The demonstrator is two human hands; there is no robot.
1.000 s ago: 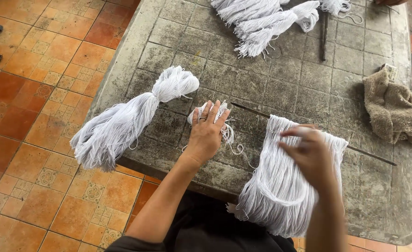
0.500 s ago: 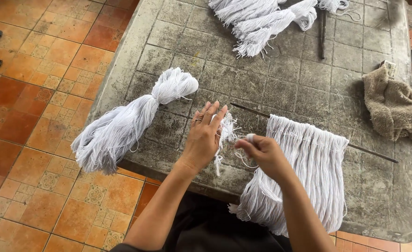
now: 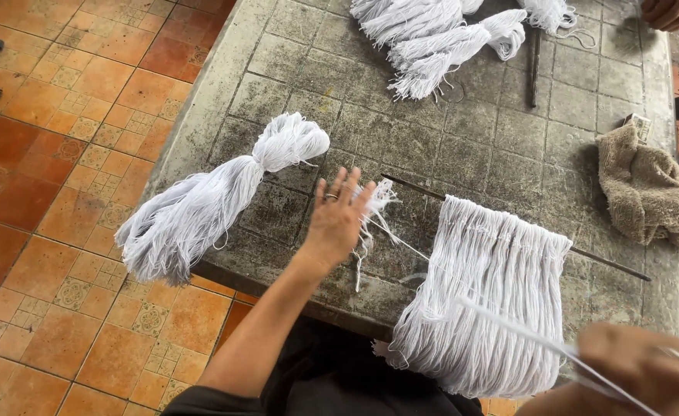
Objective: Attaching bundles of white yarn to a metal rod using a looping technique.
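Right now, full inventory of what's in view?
stone table: 1, grey, centre.
tied yarn bundle: 1, white, table's left edge.
yarn fringe on a thin rod: 1, white, hanging over the near edge.
yarn bundles: several, white, far side.
dark rod: 1, far side.
rag: 1, beige, right edge.
tiled floor: orange, left.
another person's hand: 1, top right corner.
left hand: fingers spread, strands looped around them.
right hand: blurred, pulling a taut strand.
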